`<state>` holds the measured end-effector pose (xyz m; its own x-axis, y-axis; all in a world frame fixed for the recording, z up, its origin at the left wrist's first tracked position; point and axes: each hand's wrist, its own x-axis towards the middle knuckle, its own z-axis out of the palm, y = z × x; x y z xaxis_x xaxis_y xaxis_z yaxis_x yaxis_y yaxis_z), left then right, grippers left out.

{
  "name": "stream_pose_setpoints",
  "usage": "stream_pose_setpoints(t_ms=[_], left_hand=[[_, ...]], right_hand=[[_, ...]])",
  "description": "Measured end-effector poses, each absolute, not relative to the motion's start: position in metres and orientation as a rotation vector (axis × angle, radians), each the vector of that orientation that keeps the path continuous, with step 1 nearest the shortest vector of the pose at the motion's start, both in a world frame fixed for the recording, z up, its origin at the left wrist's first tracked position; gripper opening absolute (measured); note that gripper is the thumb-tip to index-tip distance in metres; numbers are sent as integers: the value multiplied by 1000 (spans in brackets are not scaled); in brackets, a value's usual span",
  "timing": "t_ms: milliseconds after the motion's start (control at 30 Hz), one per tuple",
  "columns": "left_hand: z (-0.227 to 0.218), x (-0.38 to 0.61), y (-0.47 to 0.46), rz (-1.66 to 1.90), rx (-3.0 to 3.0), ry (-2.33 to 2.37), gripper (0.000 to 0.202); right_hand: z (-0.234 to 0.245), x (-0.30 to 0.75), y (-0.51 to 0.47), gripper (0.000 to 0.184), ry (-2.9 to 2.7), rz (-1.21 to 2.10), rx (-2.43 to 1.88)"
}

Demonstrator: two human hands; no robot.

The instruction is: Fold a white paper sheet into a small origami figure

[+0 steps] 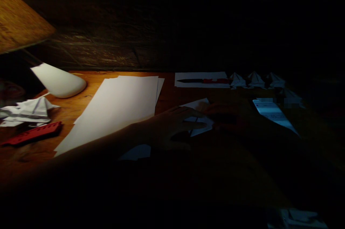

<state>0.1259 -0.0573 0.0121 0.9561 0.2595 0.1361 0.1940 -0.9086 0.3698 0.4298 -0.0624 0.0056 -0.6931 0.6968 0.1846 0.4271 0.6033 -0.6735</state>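
My left hand point(174, 126) reaches across from the left with its fingers stretched apart over a small piece of white paper point(201, 128) on the wooden table. Deep shadow covers my right hand point(225, 114), which is at the right edge of that paper; its fingers are too dark to make out. Part of another white paper piece point(137, 152) shows below my left wrist. Behind the hands lies a knife point(215, 80) with a red handle and a dark blade, on top of white paper point(199, 75).
A stack of white sheets point(118, 103) lies under my left forearm. At left are a lamp point(64, 82), crumpled-looking folded paper point(32, 110) and a red perforated object point(35, 134). Several pointed folded paper shapes point(255, 80) line the back right, near a lit phone point(275, 114).
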Motion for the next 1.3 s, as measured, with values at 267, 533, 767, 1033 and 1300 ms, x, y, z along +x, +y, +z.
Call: stream_pose_setpoints(t_ms=[267, 533, 767, 1033, 1300], left_hand=[[10, 130, -62, 307, 2751, 414, 70], [9, 130, -62, 266, 2795, 423, 72], [7, 128, -60, 302, 2775, 398, 72], [5, 129, -57, 372, 2660, 450, 77], [5, 130, -60, 332, 2745, 475, 81]], right_hand=[[7, 425, -67, 41, -2402, 812, -881], [7, 423, -68, 44, -2419, 760, -925], [8, 422, -67, 40, -2410, 791, -910], [2, 423, -63, 41, -2394, 827, -880], [5, 423, -64, 40, -2401, 812, -909]])
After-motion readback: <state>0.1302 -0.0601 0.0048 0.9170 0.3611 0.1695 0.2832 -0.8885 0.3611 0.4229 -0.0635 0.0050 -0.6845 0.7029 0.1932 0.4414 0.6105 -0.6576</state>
